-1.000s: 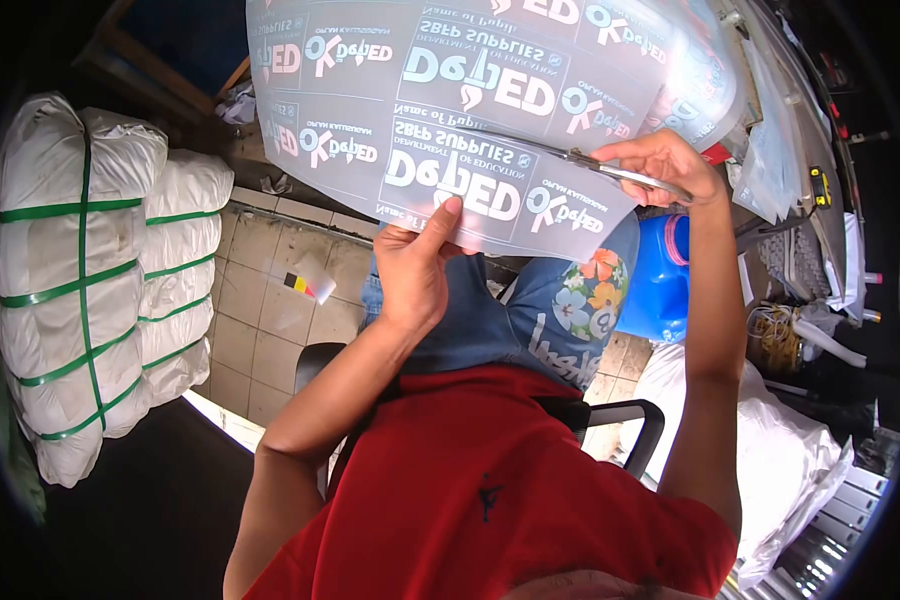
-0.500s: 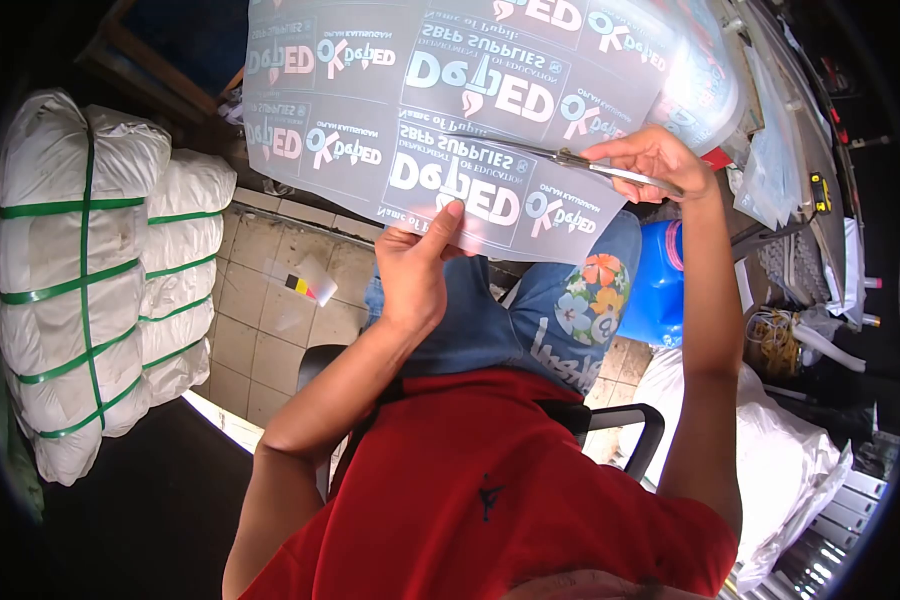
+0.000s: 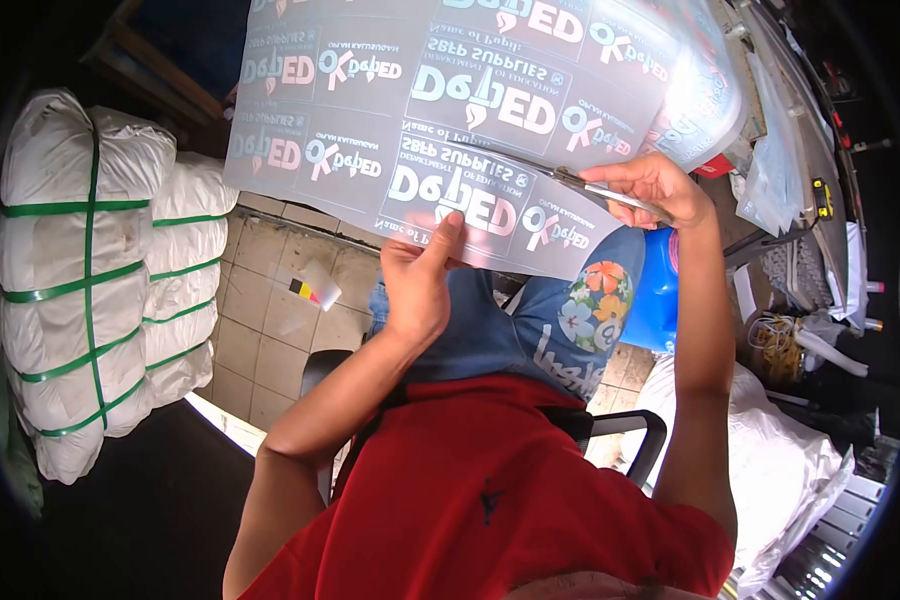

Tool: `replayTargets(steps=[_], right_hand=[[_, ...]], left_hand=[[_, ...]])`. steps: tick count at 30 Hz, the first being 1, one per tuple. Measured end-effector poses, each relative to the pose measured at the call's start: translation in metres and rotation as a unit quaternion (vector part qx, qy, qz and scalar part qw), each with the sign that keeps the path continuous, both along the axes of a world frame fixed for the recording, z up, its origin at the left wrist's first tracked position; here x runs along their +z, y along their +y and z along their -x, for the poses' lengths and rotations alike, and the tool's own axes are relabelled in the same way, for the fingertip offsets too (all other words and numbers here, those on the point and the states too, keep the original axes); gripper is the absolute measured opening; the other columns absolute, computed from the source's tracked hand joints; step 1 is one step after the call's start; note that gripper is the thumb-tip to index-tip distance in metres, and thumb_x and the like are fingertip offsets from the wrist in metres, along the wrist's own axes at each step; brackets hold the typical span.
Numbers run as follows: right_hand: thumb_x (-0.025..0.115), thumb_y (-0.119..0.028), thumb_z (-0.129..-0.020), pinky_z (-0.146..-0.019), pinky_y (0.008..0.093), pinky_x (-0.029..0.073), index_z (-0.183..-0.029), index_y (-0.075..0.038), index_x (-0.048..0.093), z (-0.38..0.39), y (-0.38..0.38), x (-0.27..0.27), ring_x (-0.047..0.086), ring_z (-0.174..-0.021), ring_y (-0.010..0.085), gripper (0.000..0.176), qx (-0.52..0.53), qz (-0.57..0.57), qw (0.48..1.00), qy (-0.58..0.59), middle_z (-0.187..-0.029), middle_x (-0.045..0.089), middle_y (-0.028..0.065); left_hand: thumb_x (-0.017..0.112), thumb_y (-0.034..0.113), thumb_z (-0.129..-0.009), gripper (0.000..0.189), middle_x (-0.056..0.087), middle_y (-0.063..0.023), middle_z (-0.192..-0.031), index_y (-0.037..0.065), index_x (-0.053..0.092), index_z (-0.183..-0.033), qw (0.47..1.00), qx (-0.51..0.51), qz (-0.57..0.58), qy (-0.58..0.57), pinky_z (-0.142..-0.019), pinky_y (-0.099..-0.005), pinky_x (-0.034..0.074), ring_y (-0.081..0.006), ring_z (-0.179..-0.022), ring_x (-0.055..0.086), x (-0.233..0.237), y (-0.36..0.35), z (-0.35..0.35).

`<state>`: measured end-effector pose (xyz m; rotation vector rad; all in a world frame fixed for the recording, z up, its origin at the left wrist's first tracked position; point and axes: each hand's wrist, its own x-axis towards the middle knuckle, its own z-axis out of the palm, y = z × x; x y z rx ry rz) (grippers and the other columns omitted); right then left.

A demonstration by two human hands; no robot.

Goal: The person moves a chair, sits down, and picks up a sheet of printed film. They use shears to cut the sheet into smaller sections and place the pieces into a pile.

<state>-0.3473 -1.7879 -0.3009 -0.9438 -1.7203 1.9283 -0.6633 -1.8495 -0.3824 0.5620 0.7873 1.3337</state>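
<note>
My left hand (image 3: 418, 290) pinches the lower edge of a translucent printed plastic sheet (image 3: 355, 85), thumb on top and fingers underneath. Rows of "DepED" and "OK" labels cover it, appearing upside down. In my right hand (image 3: 665, 188) is a pair of scissors (image 3: 625, 199), its handles gripped by the fingers. The blades point left into the sheet along a line between two label rows. To the right of the blades, the lower strip (image 3: 560, 245) hangs apart from the sheet above. The blade tips are hard to make out against the print.
White bales (image 3: 55, 240) bound with green straps stand at left. A blue container (image 3: 650, 290) is beside my right knee, and a white sack (image 3: 770, 450) lies at lower right. More printed plastic (image 3: 705, 110) is at upper right. A scrap (image 3: 315, 287) lies on the tiled floor.
My right hand and the scissors have shifted slightly down and left. The sheet's left side has swung a little down and left, and the cut strip droops farther from the upper part.
</note>
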Motion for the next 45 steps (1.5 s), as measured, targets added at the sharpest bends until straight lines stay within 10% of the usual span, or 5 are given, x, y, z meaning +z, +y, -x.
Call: replayTargets(steps=[45], right_hand=[[0.062, -0.057, -0.09, -0.045, 0.0196, 0.032, -0.142, 0.008, 0.044, 0.043, 0.008, 0.012, 0.042, -0.054, 0.0057, 0.085, -0.006, 0.001, 1.0, -0.02, -0.063, 0.048, 0.0003]], left_hand=[[0.068, 0.011, -0.093, 0.008, 0.067, -0.0023, -0.084, 0.003, 0.067, -0.092, 1.0, -0.001, 0.007, -0.02, -0.06, -0.0235, 0.044, -0.0074, -0.07, 0.059, -0.012, 0.004, 0.004]])
